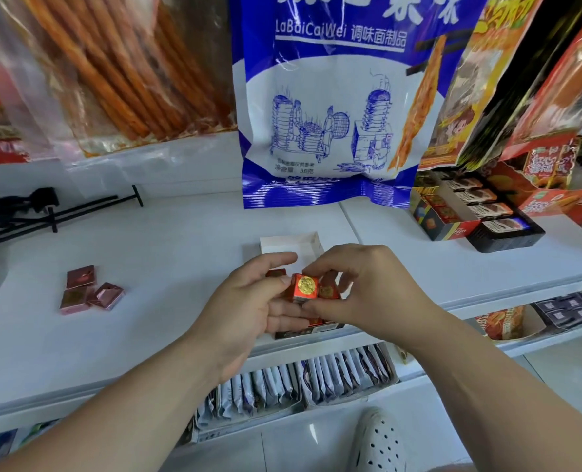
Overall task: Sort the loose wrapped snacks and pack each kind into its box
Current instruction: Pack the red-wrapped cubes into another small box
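Note:
A small open box (291,245) with a white inside lies on the white shelf, its dark front wall (311,332) near the shelf edge. Several red foil-wrapped snacks stand in it. My left hand (248,306) and my right hand (361,294) meet over the box and together pinch one red snack with a gold round label (305,287), held upright. To the left, three pink foil-wrapped snacks (90,291) lie loose on the shelf.
A blue and white snack bag (327,107) hangs just behind the box, with other hanging bags beside it. Filled snack boxes (480,212) stand at the right. A black tripod (37,209) lies at the left. Lower shelves hold rows of packets (296,383).

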